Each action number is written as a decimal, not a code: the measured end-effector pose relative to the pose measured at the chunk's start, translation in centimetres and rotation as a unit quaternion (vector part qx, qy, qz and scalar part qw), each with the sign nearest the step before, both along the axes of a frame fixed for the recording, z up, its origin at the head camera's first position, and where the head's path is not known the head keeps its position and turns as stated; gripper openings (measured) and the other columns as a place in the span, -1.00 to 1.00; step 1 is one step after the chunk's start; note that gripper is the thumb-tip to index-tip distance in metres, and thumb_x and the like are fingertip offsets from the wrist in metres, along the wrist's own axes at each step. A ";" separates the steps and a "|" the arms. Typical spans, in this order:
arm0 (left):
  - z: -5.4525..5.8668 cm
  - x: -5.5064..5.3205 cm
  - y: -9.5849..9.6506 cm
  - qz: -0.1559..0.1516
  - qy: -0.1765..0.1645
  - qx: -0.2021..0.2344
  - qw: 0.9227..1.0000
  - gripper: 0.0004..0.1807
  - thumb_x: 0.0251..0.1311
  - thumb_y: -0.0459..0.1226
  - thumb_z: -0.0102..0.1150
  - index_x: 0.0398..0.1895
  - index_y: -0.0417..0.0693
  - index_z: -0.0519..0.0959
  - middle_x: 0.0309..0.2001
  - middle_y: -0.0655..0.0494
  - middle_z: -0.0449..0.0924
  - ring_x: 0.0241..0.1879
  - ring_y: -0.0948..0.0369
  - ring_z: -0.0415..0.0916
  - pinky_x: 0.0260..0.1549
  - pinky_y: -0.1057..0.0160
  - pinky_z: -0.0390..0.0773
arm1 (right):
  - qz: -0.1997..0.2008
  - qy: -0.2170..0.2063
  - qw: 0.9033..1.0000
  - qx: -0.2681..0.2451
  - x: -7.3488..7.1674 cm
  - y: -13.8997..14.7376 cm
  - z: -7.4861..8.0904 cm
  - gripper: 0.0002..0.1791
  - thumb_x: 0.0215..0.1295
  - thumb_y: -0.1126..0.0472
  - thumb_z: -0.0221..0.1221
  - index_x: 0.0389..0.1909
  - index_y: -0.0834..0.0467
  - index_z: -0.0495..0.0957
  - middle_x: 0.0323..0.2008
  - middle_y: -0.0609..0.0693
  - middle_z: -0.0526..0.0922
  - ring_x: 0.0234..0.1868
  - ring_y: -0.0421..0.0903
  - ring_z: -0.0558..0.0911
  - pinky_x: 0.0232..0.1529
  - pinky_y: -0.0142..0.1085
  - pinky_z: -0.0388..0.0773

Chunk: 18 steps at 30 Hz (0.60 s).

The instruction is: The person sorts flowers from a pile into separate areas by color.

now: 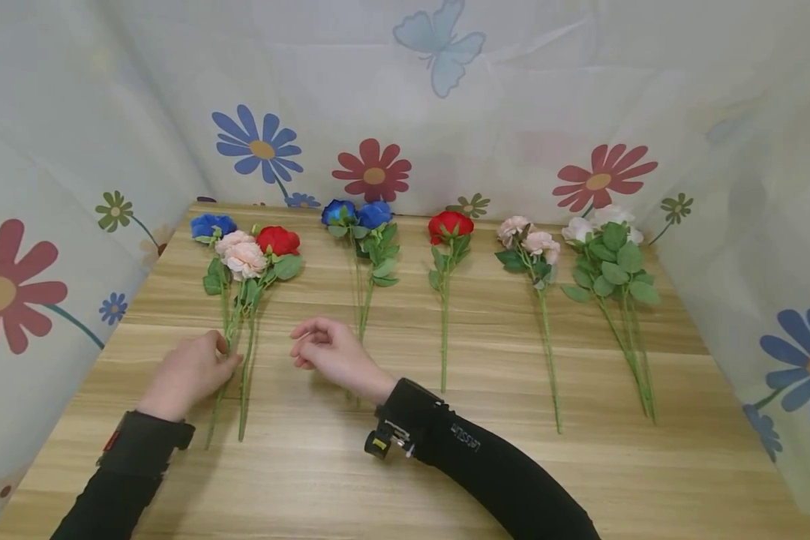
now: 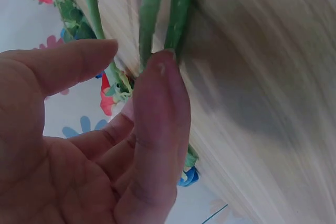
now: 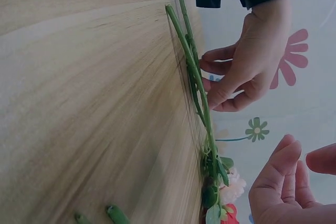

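Observation:
At the left of the table, a blue rose [image 1: 212, 225], pale pink flowers [image 1: 244, 257] and a red rose [image 1: 279, 241] lie bunched, their green stems crossing. My left hand [image 1: 187, 375] is at these stems [image 2: 152, 19]. In the left wrist view its thumb and forefinger stand apart, with fingertips beside the stems and no pinch visible. My right hand [image 1: 340, 358] hovers to the right of the bunch, over the lower stems of two blue roses [image 1: 376, 215]. Its fingers are loosely bent and hold nothing, as the right wrist view also shows.
Farther right on the wooden table [image 1: 391, 480] lie a single red rose [image 1: 450, 226], pale pink flowers [image 1: 540, 244] and white flowers [image 1: 613, 216] with thick leaves. A flower-printed curtain [image 1: 513, 97] encloses the back and sides.

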<state>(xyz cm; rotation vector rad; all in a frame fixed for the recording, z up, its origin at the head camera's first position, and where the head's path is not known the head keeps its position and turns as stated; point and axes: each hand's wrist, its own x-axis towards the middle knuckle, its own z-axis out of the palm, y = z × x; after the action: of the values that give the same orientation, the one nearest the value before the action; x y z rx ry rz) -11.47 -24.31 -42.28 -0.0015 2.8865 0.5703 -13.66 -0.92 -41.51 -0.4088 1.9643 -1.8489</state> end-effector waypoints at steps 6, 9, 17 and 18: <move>-0.4 -0.1 0.1 0.000 -0.011 -0.013 1.000 -0.69 0.19 -0.18 0.17 -0.31 -0.33 0.49 -0.50 -0.06 0.50 -0.58 0.10 0.37 -0.63 0.19 0.33 | 0.009 -0.003 1.000 0.005 0.4 0.4 1.0 -0.79 0.27 0.47 0.02 -0.10 0.32 0.50 -0.29 0.22 0.63 -0.35 -0.08 0.62 -0.25 -0.32 0.63; -0.6 -0.2 0.2 0.003 -0.013 -0.016 1.000 -0.71 0.18 -0.18 0.17 -0.33 -0.31 0.49 -0.50 -0.06 0.49 -0.58 0.10 0.36 -0.64 0.19 0.32 | 0.014 -0.003 1.000 0.007 1.0 0.7 2.3 -0.81 0.27 0.48 0.01 -0.13 0.35 0.50 -0.31 0.20 0.62 -0.35 -0.06 0.62 -0.20 -0.23 0.63; -0.5 -0.3 0.2 -0.003 -0.001 -0.020 1.000 -0.76 0.17 -0.21 0.14 -0.55 -0.16 0.45 -0.61 0.05 0.35 -0.64 0.14 0.27 -0.67 0.24 0.21 | 0.016 0.002 1.000 0.005 0.9 0.7 1.6 -0.82 0.27 0.48 0.02 -0.14 0.34 0.51 -0.32 0.18 0.62 -0.35 -0.04 0.63 -0.20 -0.20 0.64; -0.5 -0.2 0.2 -0.004 0.002 -0.021 1.000 -0.76 0.17 -0.22 0.14 -0.57 -0.15 0.44 -0.62 0.06 0.33 -0.64 0.14 0.26 -0.68 0.25 0.20 | 0.018 0.003 1.000 0.005 0.7 0.8 1.3 -0.81 0.27 0.47 0.03 -0.13 0.34 0.51 -0.32 0.17 0.62 -0.35 -0.05 0.63 -0.21 -0.21 0.64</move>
<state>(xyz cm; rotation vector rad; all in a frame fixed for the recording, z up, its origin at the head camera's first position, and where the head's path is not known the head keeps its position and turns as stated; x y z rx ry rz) -11.72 -24.09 -42.77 0.0045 2.8999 0.5086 -12.94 -0.17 -40.21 -0.4430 1.9572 -1.8165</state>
